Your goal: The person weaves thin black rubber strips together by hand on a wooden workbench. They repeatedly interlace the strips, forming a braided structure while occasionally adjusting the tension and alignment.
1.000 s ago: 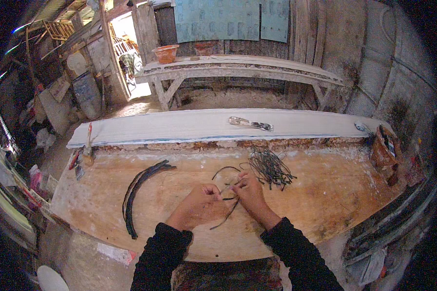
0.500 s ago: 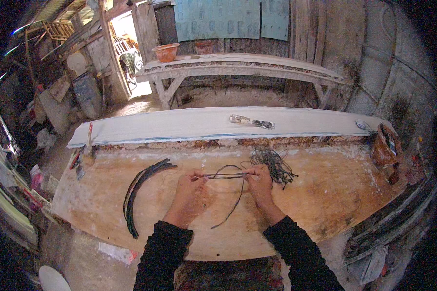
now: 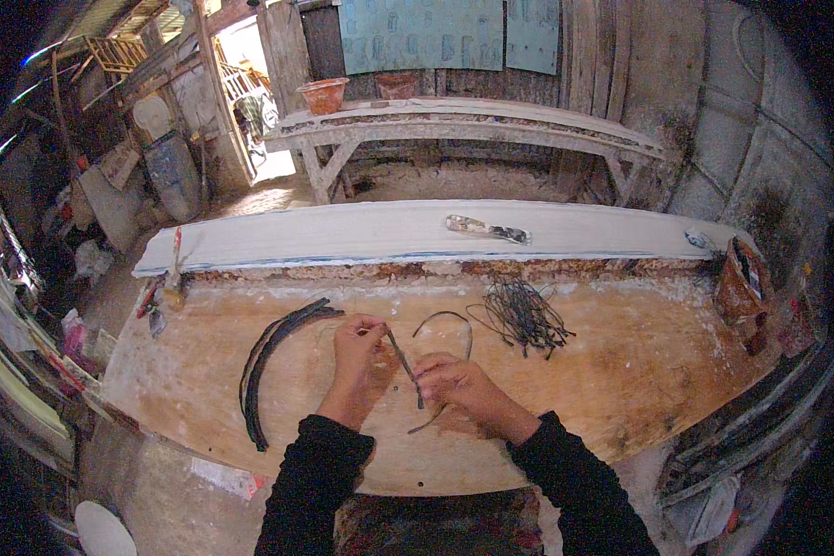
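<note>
In front of me, a thin dark strip (image 3: 401, 357) runs slantwise between my two hands. My left hand (image 3: 355, 366) pinches its upper end. Lower and nearer to me, my right hand (image 3: 463, 385) has its fingers closed on the strip, whose end sticks out below them. A curved length of dark cord (image 3: 443, 314) loops over the board behind my right hand, and its tail shows below that hand. Left of my hands lies a curved bundle of long black strips (image 3: 253, 389). A tangled pile of dark looped cords (image 3: 525, 318) sits beyond my right hand.
The wooden board (image 3: 621, 371) carries everything. Behind it stretches a long white slab (image 3: 343, 232) with a stained hand tool (image 3: 488, 229) on it. A reddish bucket (image 3: 739, 283) stands at the right end, a brush (image 3: 173, 278) at the left. Farther back is a bench (image 3: 417, 128) with bowls.
The strip went from level to slanted between my hands. My right hand came down and nearer to me, while the left rose slightly. The loose cord loop now lies behind the right hand.
</note>
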Demonstrator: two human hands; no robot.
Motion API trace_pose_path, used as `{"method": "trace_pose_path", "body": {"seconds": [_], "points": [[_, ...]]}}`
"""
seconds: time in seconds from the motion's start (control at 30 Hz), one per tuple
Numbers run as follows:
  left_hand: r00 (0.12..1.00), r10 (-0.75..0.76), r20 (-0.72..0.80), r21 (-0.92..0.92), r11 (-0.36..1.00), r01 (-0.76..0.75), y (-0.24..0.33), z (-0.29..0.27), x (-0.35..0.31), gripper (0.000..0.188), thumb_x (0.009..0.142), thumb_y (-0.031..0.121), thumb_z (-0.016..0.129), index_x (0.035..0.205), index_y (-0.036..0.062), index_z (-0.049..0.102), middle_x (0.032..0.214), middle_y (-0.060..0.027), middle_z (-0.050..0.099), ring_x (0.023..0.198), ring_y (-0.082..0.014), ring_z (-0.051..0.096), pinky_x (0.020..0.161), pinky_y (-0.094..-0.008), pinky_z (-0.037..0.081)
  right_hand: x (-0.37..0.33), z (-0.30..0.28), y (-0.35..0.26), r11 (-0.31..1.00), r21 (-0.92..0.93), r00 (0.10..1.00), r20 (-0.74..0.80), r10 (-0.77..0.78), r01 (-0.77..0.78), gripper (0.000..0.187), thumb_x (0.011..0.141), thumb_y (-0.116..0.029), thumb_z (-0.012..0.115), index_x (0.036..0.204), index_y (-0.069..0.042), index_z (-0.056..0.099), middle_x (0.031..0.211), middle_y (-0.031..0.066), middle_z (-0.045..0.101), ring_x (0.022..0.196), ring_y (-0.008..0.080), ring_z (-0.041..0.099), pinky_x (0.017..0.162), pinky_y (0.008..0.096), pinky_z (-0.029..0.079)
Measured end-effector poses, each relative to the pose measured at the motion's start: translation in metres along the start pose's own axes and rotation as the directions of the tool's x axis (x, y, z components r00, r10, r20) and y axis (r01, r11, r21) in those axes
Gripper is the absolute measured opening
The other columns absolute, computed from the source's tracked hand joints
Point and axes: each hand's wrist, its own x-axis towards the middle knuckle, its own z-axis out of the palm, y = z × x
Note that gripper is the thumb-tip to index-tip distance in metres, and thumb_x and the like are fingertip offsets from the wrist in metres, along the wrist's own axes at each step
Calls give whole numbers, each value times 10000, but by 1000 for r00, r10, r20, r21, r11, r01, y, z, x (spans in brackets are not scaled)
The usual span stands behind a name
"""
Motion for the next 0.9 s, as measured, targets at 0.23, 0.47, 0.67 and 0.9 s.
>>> {"method": "trace_pose_path", "body": {"seconds": [0.23,0.47,0.67,0.9], "points": [[957,-128,260,-37,989,142,4,19,-24,42,800,41,599,831,14,593,688,-26,558,591,-87,514,485,-222,404,-3,-6,-13,999,11,984,-174,-35,37,72,733,-47,674,777,-36,617,906,43,597,993,194,518,879,335,386],[859,-46,510,271,956,-110,-13,18,-20,40,831,87,581,841,49,575,771,-42,613,701,-96,568,549,-213,439,8,-25,8,967,-254,868,-479,-134,9,95,713,-109,669,742,-52,600,758,36,611,715,190,581,655,334,449],[683,-198,703,355,930,-96,17,38,-59,46,828,42,574,863,16,588,832,1,562,743,-68,515,639,-213,418,10,-66,20,526,-785,732,-562,-385,-326,179,655,18,615,820,-38,573,799,114,598,744,268,582,675,346,441],[684,-205,700,225,972,61,16,37,-63,62,786,26,597,826,27,549,798,13,527,705,-70,484,637,-217,406,14,-62,14,551,-810,577,-551,-603,-199,197,687,-7,620,873,-71,615,801,86,620,793,254,594,737,345,426]]}}
